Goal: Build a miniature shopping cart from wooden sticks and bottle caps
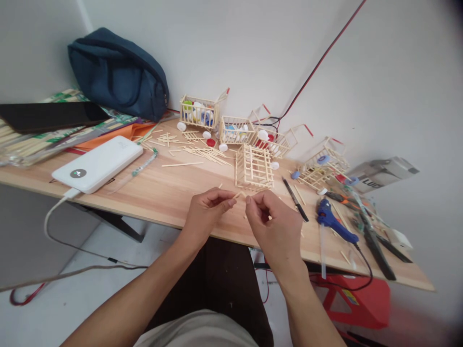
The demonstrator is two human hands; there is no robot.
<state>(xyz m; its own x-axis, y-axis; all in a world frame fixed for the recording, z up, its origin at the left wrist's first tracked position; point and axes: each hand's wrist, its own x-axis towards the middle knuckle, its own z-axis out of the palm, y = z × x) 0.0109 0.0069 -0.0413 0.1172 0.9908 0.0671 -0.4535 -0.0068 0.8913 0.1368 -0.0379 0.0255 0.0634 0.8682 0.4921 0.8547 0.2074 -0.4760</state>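
Note:
My left hand and my right hand meet over the near part of the wooden table. Both pinch the ends of one short thin wooden stick between thumb and forefinger. Just behind the hands stands a small open cage of glued sticks. Loose sticks lie scattered farther back. A blue glue gun rests to the right of my right hand.
Several stick carts with bottle-cap wheels line the wall. A white power bank with its cable lies at left, a dark blue bag behind it. A black pen, pliers and tools crowd the right end.

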